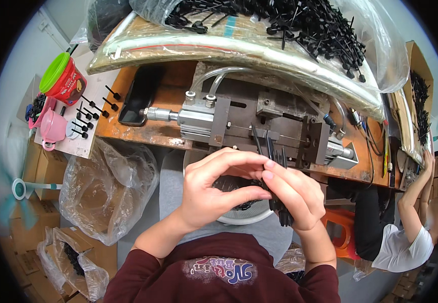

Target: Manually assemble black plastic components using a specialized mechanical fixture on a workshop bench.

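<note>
Black plastic pins [279,209] are pinched by right hand [292,194] and left hand [214,194], just off the surface [153,131] edge, near the metal press [259,126].

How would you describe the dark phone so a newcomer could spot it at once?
Start at the orange workbench under the metal pneumatic fixture. Left of the fixture's silver cylinder, the phone lies flat. It is the only broad, glossy black slab; the black parts nearby are thin pins.

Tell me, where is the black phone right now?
In the head view the black phone lies on the orange workbench, upper left of the person's hands, between the metal machine and the white sheet of black pins.
</note>
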A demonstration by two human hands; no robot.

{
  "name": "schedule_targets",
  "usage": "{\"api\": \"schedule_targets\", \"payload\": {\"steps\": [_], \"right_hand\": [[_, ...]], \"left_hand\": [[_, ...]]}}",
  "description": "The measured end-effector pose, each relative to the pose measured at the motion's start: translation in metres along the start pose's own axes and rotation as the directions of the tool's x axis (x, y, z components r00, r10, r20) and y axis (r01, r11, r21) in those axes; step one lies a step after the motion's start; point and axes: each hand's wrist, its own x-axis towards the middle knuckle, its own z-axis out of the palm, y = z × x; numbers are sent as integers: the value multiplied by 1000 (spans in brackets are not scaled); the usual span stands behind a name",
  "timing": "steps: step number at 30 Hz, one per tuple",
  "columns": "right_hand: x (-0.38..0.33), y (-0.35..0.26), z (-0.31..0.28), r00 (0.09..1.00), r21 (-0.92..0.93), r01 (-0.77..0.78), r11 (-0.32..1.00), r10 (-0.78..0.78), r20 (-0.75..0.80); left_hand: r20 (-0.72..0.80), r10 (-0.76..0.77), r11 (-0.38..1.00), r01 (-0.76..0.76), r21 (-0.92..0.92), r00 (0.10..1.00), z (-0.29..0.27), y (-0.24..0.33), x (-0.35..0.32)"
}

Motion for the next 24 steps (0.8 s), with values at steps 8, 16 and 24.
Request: {"api": "schedule_targets", "payload": {"steps": [8,16,24], "right_hand": [[-34,-1,7,988,23,-141,990,142,-59],[-44,-3,-4,912,46,-348,936,349,-214],[-52,-11,-7,868,168,-394,904,426,-256]], "left_hand": [[116,145,920,-177,349,983,-1,-10,-10],[278,124,660,-288,693,953,3,-20,3],[393,33,430,-368,825,919,12,-22,13]]}}
